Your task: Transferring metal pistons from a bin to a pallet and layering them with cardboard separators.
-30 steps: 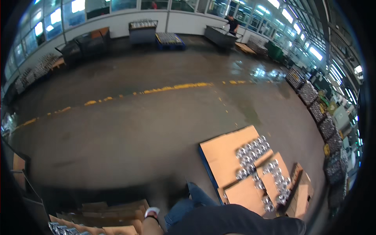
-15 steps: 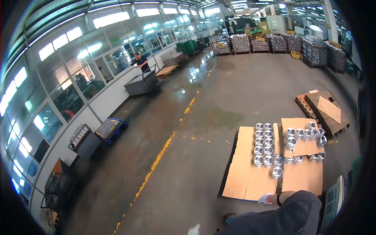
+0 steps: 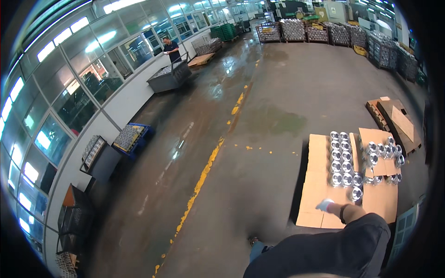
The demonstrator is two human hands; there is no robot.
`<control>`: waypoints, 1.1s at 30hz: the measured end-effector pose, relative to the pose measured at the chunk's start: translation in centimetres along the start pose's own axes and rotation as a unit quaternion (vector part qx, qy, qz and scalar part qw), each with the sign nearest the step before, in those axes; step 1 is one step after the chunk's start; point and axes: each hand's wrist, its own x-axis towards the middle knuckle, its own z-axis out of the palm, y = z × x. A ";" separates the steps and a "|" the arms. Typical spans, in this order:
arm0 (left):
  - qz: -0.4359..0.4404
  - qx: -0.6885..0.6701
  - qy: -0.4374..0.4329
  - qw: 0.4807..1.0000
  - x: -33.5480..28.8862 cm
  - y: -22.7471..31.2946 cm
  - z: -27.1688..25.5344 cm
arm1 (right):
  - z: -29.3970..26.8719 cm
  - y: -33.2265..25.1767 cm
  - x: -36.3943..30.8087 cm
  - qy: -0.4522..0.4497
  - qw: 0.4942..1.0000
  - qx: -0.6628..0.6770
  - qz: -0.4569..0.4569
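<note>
My right hand (image 3: 325,205), in a pale glove with a dark band at the wrist, is over the left part of a cardboard sheet (image 3: 317,157) on a low stack. Its fingers look stretched out to the left, and nothing shows in them. To the right of the hand, shiny metal cylinders (image 3: 347,167), like pistons, stand in two rows; the closest single cylinder (image 3: 356,193) is apart from my fingers. More metal cylinders (image 3: 372,160) stand on a raised cardboard piece (image 3: 371,134) at the right. My left hand is out of view.
A wooden pallet with boards (image 3: 398,121) lies beyond the stack. Crates of metal parts (image 3: 293,30) line the far side. At the left wall are carts (image 3: 99,157) and a grey bin (image 3: 169,79) with a person (image 3: 171,48) beside it. A yellow line (image 3: 204,178) crosses the floor.
My right hand has moved from the cardboard's near edge to farther over it. My gloved left hand has left the lower edge of the view. The view has shifted, so the stack sits farther right.
</note>
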 end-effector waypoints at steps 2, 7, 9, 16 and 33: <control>0.005 0.004 -0.027 1.000 2.7 1.9 -1.9 | 2.8 -0.3 1.3 -0.019 0.999 0.027 0.033; 0.147 0.167 -0.041 0.974 13.6 10.2 -8.6 | 4.4 -5.2 -4.1 -0.145 0.947 0.205 0.202; 0.308 0.361 0.022 0.880 19.0 14.0 -11.9 | 5.0 -6.4 -2.7 -0.150 0.948 0.195 0.201; 0.150 -0.120 -0.076 0.978 20.6 50.7 -13.4 | 4.6 -9.6 3.2 -0.140 0.910 0.309 0.238; 0.054 0.135 -0.223 0.964 28.2 85.0 -4.7 | -27.2 -14.8 25.1 0.115 0.892 0.394 0.187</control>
